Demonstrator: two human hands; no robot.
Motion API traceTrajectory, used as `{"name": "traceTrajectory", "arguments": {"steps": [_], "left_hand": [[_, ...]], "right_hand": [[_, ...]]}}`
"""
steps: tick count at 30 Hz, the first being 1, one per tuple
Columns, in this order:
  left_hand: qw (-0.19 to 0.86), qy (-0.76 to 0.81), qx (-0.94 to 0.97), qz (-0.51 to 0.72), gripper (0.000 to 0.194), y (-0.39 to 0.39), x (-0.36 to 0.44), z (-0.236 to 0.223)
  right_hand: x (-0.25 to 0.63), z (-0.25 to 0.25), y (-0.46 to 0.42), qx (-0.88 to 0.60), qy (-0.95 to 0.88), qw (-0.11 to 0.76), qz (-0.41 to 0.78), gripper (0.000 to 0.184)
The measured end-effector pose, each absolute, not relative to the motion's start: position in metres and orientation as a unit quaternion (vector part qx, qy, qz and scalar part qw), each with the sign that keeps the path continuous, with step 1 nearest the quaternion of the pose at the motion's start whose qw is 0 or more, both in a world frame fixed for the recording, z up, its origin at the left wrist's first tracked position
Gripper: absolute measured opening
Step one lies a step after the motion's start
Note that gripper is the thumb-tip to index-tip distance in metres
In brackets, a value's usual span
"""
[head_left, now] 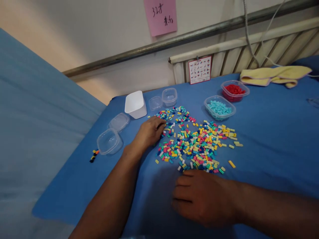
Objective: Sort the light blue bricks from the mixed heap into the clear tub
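Note:
A spread-out heap of small building bricks (196, 142) in yellow, teal, pink, navy and white lies on the blue cloth. At the heap's upper left edge is my left hand (151, 131), its fingers curled together over the bricks; whatever they may pinch is hidden. My right hand (206, 197) rests at the near edge of the heap with the back up and the fingers folded under. Its fingertips are out of sight, so I cannot see what they hold, if anything.
Clear tubs hold turquoise bricks (219, 108) and red bricks (234, 91). A white container (136, 104), a clear tub (169, 97), another clear tub (109, 142) and lids (119, 122) stand left. A yellow cloth (274, 75) and a picture card (200, 69) are by the radiator.

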State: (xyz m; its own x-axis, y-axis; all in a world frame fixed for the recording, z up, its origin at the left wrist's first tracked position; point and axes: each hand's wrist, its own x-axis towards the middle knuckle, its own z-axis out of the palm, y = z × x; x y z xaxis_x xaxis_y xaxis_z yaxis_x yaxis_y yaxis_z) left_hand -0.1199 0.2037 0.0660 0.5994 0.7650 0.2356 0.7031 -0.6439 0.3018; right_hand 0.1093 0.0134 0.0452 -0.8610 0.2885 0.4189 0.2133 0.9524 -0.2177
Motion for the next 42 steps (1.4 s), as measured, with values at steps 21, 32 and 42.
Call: {"name": "traceTrajectory", "arguments": {"steps": [21, 32, 42], "left_hand": [[0.184, 0.287, 0.9, 0.27, 0.018, 0.239, 0.085, 0.109], [0.205, 0.51, 0.805, 0.225, 0.019, 0.244, -0.088, 0.089], [0.112, 0.425, 0.897, 0.052, 0.026, 0.234, -0.096, 0.088]], "right_hand": [[0.113, 0.046, 0.02, -0.13, -0.959, 0.241, 0.068, 0.021], [0.113, 0.047, 0.017, -0.121, -0.961, 0.231, 0.089, 0.013], [0.111, 0.04, 0.01, -0.145, -0.956, 0.231, 0.109, 0.014]]}}
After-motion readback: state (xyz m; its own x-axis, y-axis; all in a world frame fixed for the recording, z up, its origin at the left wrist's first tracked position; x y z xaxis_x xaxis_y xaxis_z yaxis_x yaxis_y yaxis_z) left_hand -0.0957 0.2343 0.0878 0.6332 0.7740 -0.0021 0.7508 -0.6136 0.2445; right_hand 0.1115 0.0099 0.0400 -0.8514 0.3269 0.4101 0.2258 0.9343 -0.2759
